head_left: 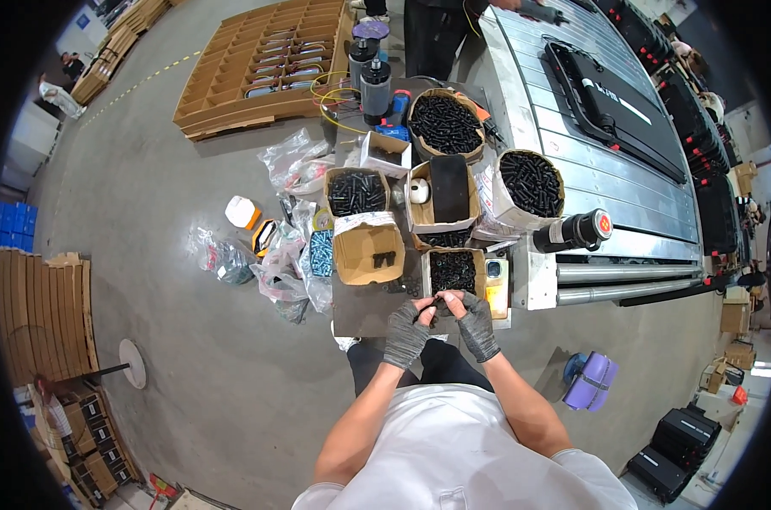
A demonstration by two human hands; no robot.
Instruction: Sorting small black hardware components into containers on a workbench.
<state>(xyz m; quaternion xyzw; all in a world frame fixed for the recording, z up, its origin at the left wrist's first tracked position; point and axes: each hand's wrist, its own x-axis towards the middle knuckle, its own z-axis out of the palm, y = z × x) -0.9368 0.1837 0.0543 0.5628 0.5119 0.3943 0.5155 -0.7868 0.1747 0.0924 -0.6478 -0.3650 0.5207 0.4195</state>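
Over the near edge of a small dark table (351, 310), my left hand (409, 333) and my right hand (475, 325) meet in half-fingered grey gloves. The fingers of both pinch a small black part (437, 308), whose exact kind I cannot make out. Just beyond them stands a cardboard box of small black pieces (452, 272). To its left, an open carton (367, 270) holds a few black cylindrical pieces (385, 259). A yellow phone (497, 287) lies right of my hands.
Farther back are cartons of black bolt-like parts (445, 124), a box holding a dark slab (450, 189) and blue screws (321, 253). Plastic bags (283, 268) crowd the left side. At right runs a roller conveyor (623, 276) carrying a black case (619, 110); a purple-topped stool (591, 382) stands nearby.
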